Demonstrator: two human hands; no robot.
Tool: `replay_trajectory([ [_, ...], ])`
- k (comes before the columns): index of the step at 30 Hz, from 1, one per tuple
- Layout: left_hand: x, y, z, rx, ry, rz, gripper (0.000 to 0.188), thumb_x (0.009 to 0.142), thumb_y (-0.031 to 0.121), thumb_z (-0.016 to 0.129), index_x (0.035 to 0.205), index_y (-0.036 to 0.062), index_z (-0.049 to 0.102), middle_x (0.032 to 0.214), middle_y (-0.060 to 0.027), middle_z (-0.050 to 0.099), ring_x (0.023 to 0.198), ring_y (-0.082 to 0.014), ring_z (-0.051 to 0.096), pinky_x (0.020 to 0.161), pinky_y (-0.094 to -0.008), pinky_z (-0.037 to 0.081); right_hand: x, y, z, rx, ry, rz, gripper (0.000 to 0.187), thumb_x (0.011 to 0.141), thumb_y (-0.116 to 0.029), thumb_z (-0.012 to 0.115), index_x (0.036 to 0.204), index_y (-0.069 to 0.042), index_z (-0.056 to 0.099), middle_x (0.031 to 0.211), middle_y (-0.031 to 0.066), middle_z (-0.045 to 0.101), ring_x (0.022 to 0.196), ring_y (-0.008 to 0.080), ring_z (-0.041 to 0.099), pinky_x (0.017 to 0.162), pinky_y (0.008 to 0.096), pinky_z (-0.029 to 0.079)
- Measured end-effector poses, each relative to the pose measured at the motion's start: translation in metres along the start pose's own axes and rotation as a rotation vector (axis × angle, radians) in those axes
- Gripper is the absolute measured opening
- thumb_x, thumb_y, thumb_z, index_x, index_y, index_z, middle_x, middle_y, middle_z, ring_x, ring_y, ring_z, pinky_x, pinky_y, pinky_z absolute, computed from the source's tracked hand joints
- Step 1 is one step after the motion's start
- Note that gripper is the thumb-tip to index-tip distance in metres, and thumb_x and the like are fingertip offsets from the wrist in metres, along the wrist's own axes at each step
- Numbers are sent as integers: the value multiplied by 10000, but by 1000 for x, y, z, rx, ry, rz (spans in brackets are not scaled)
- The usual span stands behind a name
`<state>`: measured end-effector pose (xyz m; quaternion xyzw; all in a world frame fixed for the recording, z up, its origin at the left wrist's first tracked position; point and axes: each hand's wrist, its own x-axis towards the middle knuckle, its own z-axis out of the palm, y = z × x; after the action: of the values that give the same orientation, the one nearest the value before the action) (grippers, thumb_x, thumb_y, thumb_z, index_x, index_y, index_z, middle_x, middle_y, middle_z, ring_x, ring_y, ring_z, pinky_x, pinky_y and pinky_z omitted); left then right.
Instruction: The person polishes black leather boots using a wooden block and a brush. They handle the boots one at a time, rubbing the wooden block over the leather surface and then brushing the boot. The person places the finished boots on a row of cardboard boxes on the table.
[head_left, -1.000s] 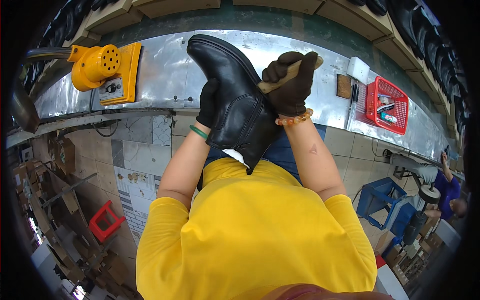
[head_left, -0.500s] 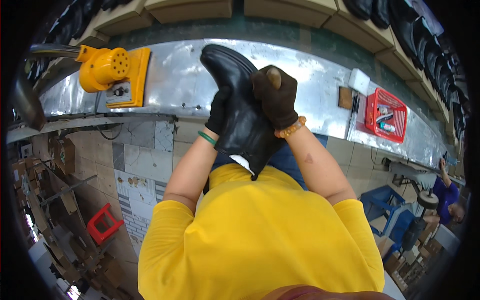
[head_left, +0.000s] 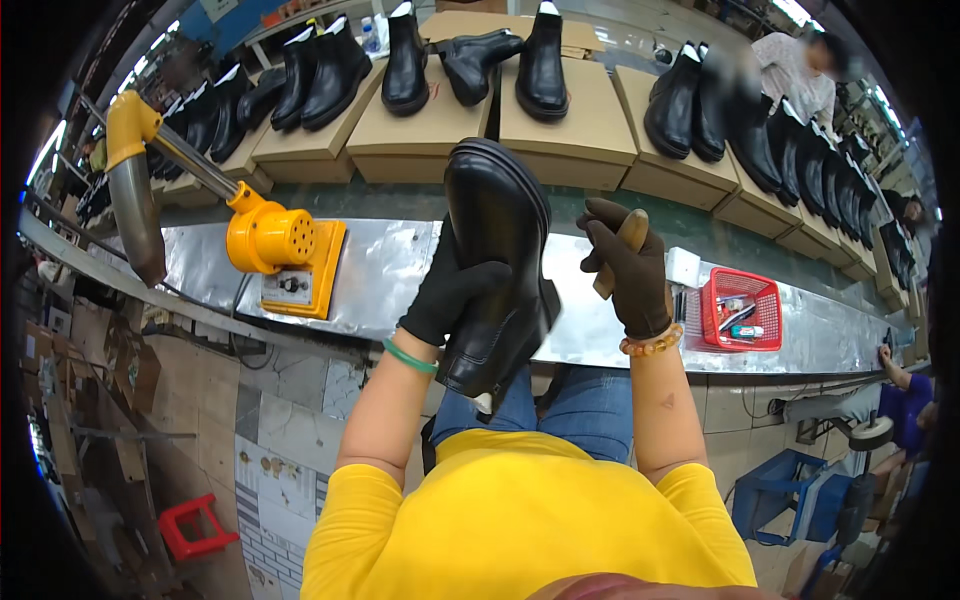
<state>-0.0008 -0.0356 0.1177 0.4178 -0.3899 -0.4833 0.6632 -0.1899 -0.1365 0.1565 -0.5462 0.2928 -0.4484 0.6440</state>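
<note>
A black ankle boot (head_left: 490, 215) is held toe up in front of me, over the metal bench's near edge. My left hand (head_left: 452, 290), in a black glove, is closed round the boot's side, with the thumb across its upper. White material shows at the boot's opening near my lap. My right hand (head_left: 635, 275), in a dark brown glove, is raised to the right of the boot and apart from it. Its fingers are closed round a tan oblong piece that looks like wood (head_left: 632, 232); what kind of tool it is, I cannot tell.
A yellow blower-like machine (head_left: 272, 238) with a metal nozzle stands left on the metal bench (head_left: 385, 270). A red basket (head_left: 742, 310) with small tubes and tools sits right, beside a white block (head_left: 683, 266). Cardboard boxes (head_left: 570, 135) bearing black boots line the back. Other people are farther off.
My right hand has come off the boot and moved right. The boot has turned from toe up-left to more upright. The view has tilted up, bringing in the boot rows.
</note>
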Motion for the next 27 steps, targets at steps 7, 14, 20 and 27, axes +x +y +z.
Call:
replay_trajectory([
  [7,14,20,13,672,19,135,1075,549,337,830,1387,45,225,1257,-173,474,1160,-295,485,977,-377,400,-9,-23,5,14,-76,-89,521,799,-52,644,1282,8,460,1131,113,583,756,81,574,541,187,479],
  [14,9,11,25,34,-116,-163,838,653,203,741,1354,41,312,1221,-127,489,1095,-233,511,945,-354,423,-6,-10,-2,-57,-184,-16,466,801,-86,629,1241,10,510,956,67,621,637,66,546,513,198,465],
  [20,-6,2,27,-259,-93,-326,694,735,145,651,1343,40,335,1195,-118,501,1050,-205,531,904,-320,450,-4,-2,-5,-23,-255,92,439,804,-121,625,1215,7,536,792,31,598,588,70,531,517,212,464],
  [27,-16,-14,9,-311,-50,-394,564,827,188,572,1317,-1,367,1165,-172,552,989,-254,599,885,-339,498,-1,29,1,70,-238,203,454,785,-114,652,1199,26,527,786,37,593,585,98,543,524,232,468],
])
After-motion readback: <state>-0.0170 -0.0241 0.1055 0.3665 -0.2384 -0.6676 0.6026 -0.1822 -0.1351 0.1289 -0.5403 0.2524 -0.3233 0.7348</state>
